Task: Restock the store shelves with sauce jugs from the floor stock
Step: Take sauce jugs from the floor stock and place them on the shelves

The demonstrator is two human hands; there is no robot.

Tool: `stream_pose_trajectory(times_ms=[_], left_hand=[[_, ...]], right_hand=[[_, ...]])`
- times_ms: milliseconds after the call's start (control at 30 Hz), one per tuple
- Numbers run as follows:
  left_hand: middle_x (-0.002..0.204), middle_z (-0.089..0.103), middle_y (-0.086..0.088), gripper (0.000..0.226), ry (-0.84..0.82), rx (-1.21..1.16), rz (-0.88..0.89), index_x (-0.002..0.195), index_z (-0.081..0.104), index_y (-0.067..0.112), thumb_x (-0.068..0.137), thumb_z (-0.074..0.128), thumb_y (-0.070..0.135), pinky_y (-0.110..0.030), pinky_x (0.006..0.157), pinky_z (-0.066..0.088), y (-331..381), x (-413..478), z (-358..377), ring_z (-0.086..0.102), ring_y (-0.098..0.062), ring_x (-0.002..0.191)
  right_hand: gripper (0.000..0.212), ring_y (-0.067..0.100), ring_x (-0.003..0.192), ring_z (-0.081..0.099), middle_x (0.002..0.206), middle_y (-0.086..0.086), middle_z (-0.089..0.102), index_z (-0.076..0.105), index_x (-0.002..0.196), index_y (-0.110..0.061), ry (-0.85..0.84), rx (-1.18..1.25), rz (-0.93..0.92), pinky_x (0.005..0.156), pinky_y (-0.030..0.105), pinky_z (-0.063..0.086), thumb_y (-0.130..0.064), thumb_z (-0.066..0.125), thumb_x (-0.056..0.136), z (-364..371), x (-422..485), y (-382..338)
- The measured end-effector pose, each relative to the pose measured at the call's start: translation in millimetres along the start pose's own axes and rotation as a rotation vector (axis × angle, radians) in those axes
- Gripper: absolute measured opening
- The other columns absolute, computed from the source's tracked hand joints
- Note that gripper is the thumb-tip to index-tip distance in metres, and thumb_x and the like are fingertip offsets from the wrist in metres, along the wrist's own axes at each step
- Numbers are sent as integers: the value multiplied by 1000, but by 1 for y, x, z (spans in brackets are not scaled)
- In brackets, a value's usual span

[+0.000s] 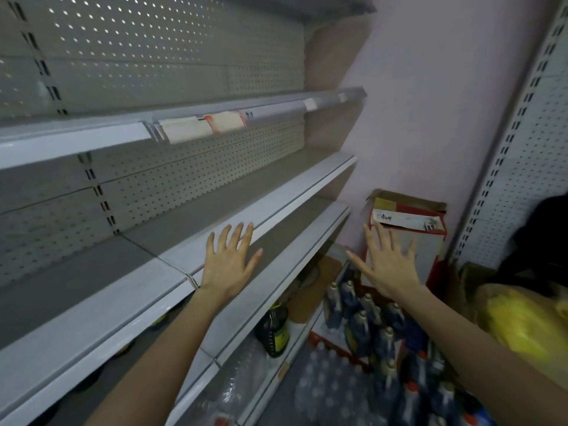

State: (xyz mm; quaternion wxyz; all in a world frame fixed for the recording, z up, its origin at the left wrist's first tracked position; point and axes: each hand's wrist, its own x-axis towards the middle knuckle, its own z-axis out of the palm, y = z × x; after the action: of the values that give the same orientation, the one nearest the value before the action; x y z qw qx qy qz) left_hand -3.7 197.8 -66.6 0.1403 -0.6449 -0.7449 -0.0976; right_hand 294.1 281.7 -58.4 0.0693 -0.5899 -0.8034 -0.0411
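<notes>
Both hands are reaching out flat, and they are holding nothing. The left hand (229,265) is spreading its fingers wide in front of the shelves (246,192), and I cannot tell if it is touching a front edge. The right hand (388,265) is spreading wide too, hanging in the air above the sauce jugs (365,315). The jugs are standing close together on the floor, down to the right of the shelves, with their pale caps pointing up. One dark jug (273,330) is already sitting low down in the shelves. A cardboard box (405,238) is standing by the wall behind the floor jugs, a pack of clear bottles (325,392) is lying beside them, and a yellow bag (519,321) is sitting on the right.

I think the job is only beginning, since just one jug is showing on the shelves. The next good move is probably bending down and taking one jug from the near side of the bunch. Gripping it by the neck and putting the other hand under it would be helping, because a full jug is likely heavy. Lifting it straight up should be keeping the others from tipping
</notes>
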Motion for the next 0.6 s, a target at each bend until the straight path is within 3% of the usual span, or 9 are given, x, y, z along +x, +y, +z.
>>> stream_pose_trajectory(times_ms=[200,267,367,433,500,600], left_hand=[[136,56,-12,77,-61,20,86,142,44,11,97,1,56,-57,102,36,2,69,49,51,-34,126],[140,51,-11,80,-72,-2,136,145,39,12,95,-4,57,-55,107,31,9,93,67,46,-32,131],[154,32,-7,92,-101,1,218,153,14,17,83,-24,62,-50,115,10,23,122,92,25,-27,143],[158,23,-5,91,-144,18,266,153,6,19,79,-23,62,-48,117,7,34,139,110,18,-25,145],[155,31,-6,85,-186,3,308,153,15,17,84,-15,58,-51,116,15,43,155,123,27,-26,143],[130,60,-12,76,-237,-41,362,139,47,9,99,1,54,-56,100,40,52,172,153,56,-32,120]], right_hand=[[79,29,148,-1,161,7,-7,-8,152,-23,-44,-26,93,114,63,4,-68,13,91,31,53,13],[79,29,148,-1,161,7,-6,-6,153,-22,-73,-15,114,114,63,5,-67,15,92,40,70,19],[78,29,148,-3,161,7,-9,-7,153,-21,-126,-20,154,114,62,4,-64,16,93,56,91,26],[77,28,148,-3,161,5,-8,-6,153,-22,-145,-37,198,115,62,2,-64,15,93,67,104,30],[76,27,148,-4,161,5,-7,-5,153,-22,-177,-15,227,115,60,-1,-64,15,93,78,113,35],[76,29,148,-1,161,4,-5,-3,153,-23,-207,6,286,114,61,-1,-65,15,92,98,119,46]])
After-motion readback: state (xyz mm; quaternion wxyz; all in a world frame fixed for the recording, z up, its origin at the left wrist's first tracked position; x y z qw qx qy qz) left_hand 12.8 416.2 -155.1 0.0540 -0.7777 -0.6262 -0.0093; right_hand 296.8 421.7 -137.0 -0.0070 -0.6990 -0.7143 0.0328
